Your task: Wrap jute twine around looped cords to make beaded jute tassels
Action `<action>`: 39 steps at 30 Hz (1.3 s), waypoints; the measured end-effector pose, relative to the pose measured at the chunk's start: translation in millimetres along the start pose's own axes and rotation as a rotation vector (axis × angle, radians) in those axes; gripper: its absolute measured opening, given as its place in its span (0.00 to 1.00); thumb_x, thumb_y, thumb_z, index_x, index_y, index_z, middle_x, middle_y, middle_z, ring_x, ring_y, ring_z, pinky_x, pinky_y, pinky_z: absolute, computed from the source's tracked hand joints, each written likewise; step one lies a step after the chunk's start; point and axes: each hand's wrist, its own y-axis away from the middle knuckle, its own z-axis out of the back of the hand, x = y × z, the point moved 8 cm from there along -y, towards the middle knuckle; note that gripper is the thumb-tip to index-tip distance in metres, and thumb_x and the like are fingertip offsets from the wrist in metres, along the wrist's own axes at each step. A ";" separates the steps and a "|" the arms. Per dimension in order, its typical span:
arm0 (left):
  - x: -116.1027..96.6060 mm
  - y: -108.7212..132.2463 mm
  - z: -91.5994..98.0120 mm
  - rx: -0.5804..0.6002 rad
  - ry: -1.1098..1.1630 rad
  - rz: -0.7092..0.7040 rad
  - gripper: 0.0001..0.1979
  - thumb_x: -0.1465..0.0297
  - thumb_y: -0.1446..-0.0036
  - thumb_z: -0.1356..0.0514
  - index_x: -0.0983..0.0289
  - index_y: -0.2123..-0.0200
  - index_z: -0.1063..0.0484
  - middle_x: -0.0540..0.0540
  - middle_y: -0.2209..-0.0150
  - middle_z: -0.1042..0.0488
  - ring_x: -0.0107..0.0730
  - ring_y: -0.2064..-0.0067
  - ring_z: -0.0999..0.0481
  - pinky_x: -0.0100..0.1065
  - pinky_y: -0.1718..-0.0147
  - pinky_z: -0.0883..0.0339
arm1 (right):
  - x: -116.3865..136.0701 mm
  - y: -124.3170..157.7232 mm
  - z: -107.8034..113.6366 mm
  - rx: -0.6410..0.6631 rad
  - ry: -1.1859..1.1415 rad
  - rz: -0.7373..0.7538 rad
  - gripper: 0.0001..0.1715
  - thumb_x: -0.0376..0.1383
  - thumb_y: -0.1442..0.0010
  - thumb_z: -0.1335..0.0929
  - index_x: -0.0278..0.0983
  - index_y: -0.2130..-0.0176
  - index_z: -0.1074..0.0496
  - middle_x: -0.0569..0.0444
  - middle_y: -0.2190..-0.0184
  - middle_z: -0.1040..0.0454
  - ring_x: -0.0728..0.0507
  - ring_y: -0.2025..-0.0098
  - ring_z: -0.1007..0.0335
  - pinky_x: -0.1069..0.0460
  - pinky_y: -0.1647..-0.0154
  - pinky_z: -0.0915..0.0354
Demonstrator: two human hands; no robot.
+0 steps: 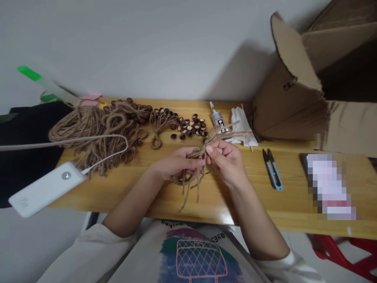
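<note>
Between my two hands is a bundle of brown jute twine (216,136), its loose ends spreading to the upper right and hanging down below. My left hand (184,160) is closed around the bundle, thumb along its front. The thumb and fingers of my right hand (225,157) pinch the same twine near its middle. Part of a twine ring shows under my left hand. Just beyond lie several halved dark nut shells (190,127) and a looped twine piece with frayed strands (157,131).
Coils of twine (79,122) and whole nuts fill the left. A glue tube (218,120) and white packet (243,125) lie behind my right hand; thread snips (273,171) and a blurred phone (330,184) are right. A white power bank (47,190) and cardboard box (288,98) flank the table (235,214).
</note>
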 end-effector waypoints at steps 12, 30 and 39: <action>-45.4 21.4 7.0 -0.544 -0.965 -0.448 0.12 0.68 0.46 0.41 0.63 0.58 0.28 0.55 0.59 0.24 0.37 0.57 0.27 0.37 0.55 0.35 | -8.2 -3.1 6.5 -0.114 0.136 0.000 0.26 0.54 0.55 0.28 0.35 0.76 0.34 0.65 0.88 0.46 0.56 0.85 0.57 0.57 0.85 0.58; -26.1 12.4 38.5 -0.612 -0.528 -0.415 0.11 0.68 0.49 0.38 0.63 0.62 0.22 0.52 0.68 0.21 0.32 0.66 0.25 0.33 0.62 0.32 | 4.2 -0.5 4.2 -0.041 0.114 0.073 0.20 0.50 0.49 0.29 0.35 0.72 0.28 0.61 0.84 0.40 0.54 0.82 0.51 0.57 0.82 0.52; -9.6 4.9 39.7 -0.470 0.048 -0.355 0.15 0.63 0.58 0.30 0.66 0.68 0.21 0.53 0.71 0.21 0.26 0.74 0.25 0.29 0.70 0.30 | 19.8 3.4 8.7 -0.138 0.203 0.221 0.13 0.43 0.46 0.30 0.36 0.74 0.25 0.57 0.78 0.28 0.50 0.75 0.35 0.54 0.71 0.37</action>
